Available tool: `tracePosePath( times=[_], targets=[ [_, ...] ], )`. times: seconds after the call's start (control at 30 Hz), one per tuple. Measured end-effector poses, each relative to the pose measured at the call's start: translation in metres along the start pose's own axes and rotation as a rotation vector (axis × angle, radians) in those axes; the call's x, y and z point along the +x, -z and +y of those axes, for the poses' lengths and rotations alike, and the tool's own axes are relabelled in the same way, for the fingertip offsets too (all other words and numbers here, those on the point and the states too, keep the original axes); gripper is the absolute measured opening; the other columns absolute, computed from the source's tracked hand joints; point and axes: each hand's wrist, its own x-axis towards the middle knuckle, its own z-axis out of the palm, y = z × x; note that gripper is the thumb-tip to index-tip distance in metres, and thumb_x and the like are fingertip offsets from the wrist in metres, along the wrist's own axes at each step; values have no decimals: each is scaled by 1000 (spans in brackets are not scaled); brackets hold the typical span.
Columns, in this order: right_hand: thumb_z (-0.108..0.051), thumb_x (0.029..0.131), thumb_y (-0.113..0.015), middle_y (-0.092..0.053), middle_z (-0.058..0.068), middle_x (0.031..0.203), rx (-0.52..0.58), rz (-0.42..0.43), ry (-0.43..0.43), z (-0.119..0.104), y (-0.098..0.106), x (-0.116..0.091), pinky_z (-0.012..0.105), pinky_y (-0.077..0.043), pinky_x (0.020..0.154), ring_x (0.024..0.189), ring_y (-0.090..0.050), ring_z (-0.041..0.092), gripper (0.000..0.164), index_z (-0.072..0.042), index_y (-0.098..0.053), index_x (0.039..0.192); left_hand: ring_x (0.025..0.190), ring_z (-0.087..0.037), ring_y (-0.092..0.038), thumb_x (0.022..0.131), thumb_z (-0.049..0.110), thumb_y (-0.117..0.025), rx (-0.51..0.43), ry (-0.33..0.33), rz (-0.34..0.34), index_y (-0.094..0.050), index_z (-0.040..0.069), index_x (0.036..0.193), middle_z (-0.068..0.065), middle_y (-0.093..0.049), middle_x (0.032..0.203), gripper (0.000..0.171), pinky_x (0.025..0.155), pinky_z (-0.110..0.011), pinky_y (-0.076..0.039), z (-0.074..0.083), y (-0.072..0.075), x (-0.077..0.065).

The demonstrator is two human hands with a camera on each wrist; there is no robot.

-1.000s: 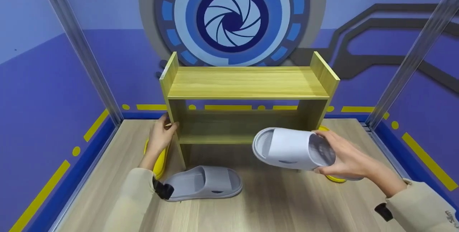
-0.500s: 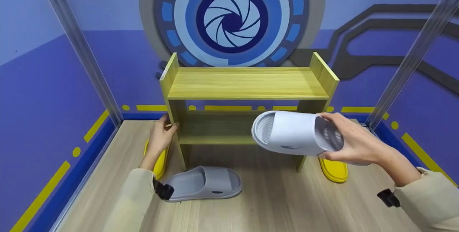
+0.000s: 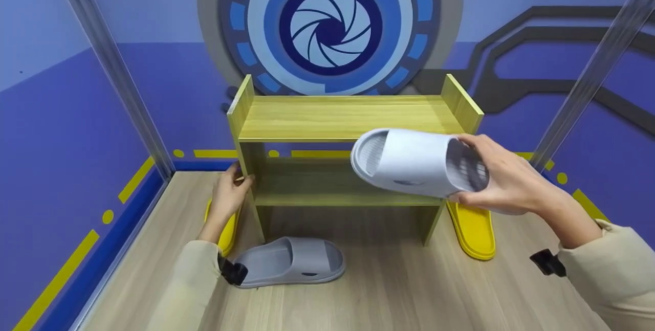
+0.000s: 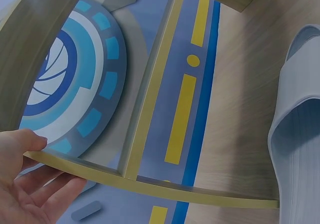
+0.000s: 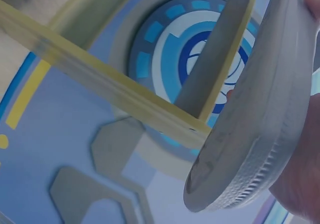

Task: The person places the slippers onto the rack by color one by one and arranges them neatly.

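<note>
My right hand (image 3: 511, 177) grips a light grey slide slipper (image 3: 414, 159) by its heel end, toe pointing left, held in the air before the right part of a wooden shelf rack (image 3: 353, 116). The right wrist view shows the slipper's sole (image 5: 250, 119) close up. At the rack's left side panel, my left hand (image 3: 228, 195) holds the front edge, thumb on one face and fingers on the other, as the left wrist view shows. A second grey slipper (image 3: 291, 262) lies on the floorboard in front of the rack, its toe to the right.
One yellow slipper (image 3: 473, 228) lies right of the rack, partly hidden by the raised slipper and hand. Another yellow slipper (image 3: 228, 234) lies at the left, behind my left wrist. Blue printed walls (image 3: 158, 90) with metal posts (image 3: 115, 65) enclose the wooden surface (image 3: 389, 295).
My right hand has lifted the grey slipper upward, from the lower shelf's height to near the top shelf's front edge. More of the right yellow slipper shows. My left hand stays put.
</note>
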Motion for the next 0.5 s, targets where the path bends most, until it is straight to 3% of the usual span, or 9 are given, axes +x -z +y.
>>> tracePosePath(
  times=[0.5],
  targets=[
    [-47, 65, -71, -46, 12, 113, -94, -14, -209, -8, 4, 25, 48, -43, 64, 89, -46, 26, 84, -9, -33, 131, 93, -36, -56, 82, 5, -57, -29, -34, 18, -49, -7, 116, -26, -55, 108, 37, 77, -43, -45, -1, 0, 1]
  ],
)
